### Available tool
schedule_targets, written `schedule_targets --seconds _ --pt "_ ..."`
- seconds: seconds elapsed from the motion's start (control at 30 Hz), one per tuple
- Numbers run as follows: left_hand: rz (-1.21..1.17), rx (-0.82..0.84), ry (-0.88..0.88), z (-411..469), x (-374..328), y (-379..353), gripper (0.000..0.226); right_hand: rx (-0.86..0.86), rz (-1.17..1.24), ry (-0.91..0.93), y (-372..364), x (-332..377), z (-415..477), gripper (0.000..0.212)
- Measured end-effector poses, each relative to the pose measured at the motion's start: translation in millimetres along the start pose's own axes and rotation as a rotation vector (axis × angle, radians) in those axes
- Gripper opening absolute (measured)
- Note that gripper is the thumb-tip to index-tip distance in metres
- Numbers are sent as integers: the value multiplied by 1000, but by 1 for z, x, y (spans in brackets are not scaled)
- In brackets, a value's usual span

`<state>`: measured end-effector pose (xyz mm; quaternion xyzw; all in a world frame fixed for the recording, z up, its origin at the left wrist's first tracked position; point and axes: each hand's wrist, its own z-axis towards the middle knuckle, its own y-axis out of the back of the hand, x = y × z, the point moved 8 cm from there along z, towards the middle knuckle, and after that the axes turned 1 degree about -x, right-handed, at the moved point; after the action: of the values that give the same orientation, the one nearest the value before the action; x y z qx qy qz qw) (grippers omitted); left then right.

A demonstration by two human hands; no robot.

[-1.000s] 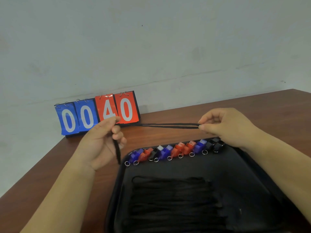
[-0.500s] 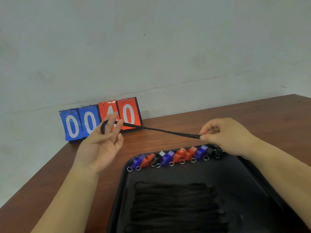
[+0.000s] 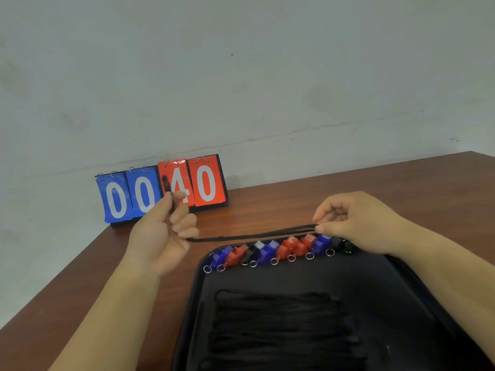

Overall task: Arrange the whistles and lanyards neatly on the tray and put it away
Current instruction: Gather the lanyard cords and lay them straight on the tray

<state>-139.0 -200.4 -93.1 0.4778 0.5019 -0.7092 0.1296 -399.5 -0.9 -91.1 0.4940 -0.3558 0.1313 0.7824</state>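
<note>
While both hands grasp it, a black lanyard [image 3: 254, 235] stretches between the two grips, raised off the wooden table [image 3: 375, 188].
Left hand [image 3: 160, 231] pinches one end between thumb and forefinger, its other fingers curled over the cord; right hand [image 3: 359, 223] pinches the doubled strands at the opposite end. Just below the right-hand grip and running toward the left-hand grip, a row of red, blue and black whistles [image 3: 270, 253] with key rings lines the far side of the black tray [image 3: 267, 277]. Nearer the person than both grips, bundled lanyards [image 3: 276, 330] lie in the tray. Beyond the left-hand grip stands a flip scoreboard [image 3: 206, 183] reading 0040.
</note>
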Motion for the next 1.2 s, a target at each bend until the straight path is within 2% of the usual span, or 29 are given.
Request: schedule_targets --seconds 0.13,0.27,0.33,0.47,0.57,0.73,0.87,1.1,1.2 --pt "532 59 -114 -14 3 -21 34 41 67 31 -2 10 -4 16" --pt "1053 240 -214 -33 20 -46 36 94 126 82 -4 24 -12 20" --pt "1214 340 -263 -41 30 -60 34 135 154 103 -7 32 -17 22" --pt "1380 485 -290 -58 52 -82 31 180 223 143 -17 44 -22 27" --pt "1444 541 -276 -63 62 -86 29 198 218 156 -23 49 -24 31" --pt "1413 553 -268 -62 65 -84 28 255 256 188 -29 56 -28 30" --pt "1430 566 -270 -61 69 -83 26 216 282 200 -28 56 -29 28" --pt "1406 564 -251 -61 70 -85 21 121 230 185 -22 51 -24 7" --pt "1351 467 -262 -54 59 -81 17 46 188 128 -13 42 -19 7"
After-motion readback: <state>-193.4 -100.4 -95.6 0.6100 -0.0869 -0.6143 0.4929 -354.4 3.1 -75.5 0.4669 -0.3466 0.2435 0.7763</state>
